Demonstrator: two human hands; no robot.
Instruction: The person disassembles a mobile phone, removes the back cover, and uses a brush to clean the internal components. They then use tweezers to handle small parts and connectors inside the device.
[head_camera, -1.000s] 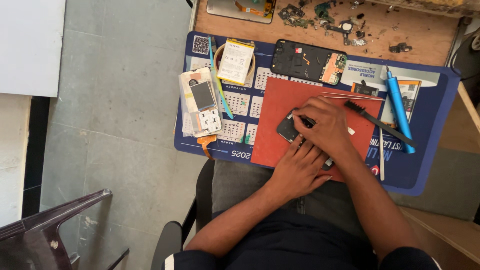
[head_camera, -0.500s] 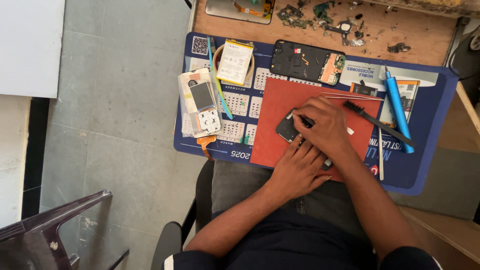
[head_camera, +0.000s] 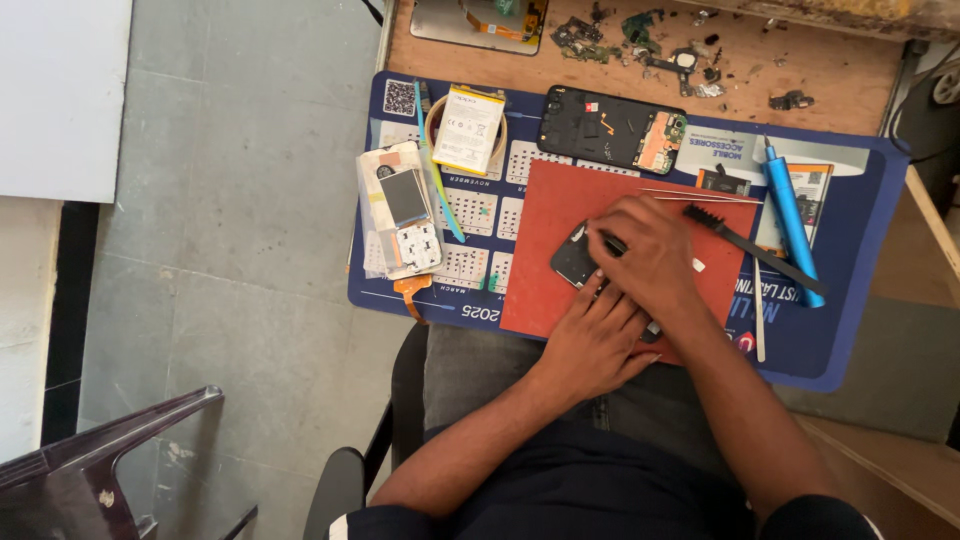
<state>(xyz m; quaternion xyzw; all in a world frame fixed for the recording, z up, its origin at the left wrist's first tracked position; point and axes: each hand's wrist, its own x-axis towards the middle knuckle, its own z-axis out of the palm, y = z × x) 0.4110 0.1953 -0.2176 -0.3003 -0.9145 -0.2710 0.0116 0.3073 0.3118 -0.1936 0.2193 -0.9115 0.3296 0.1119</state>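
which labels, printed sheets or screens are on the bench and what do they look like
White battery label: rectangle, yellow top edge, on a round ring, upper left of mat.
Code square: black-and-white, mat's top left corner.
Small phone screen: grey rectangle, left of the red pad.
Blue calendar mat: white grids, under everything.

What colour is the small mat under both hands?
Red: the small mat lies on a larger blue mat, seen in the head view.

— What is hidden under the right hand (head_camera: 650, 255)?
— Most of the dark phone (head_camera: 574, 258); whatever is pinched there cannot be made out.
— And at the top edge?
— The panel (head_camera: 480, 20) is cut off; the scattered parts (head_camera: 660, 45) are too small to be told apart.
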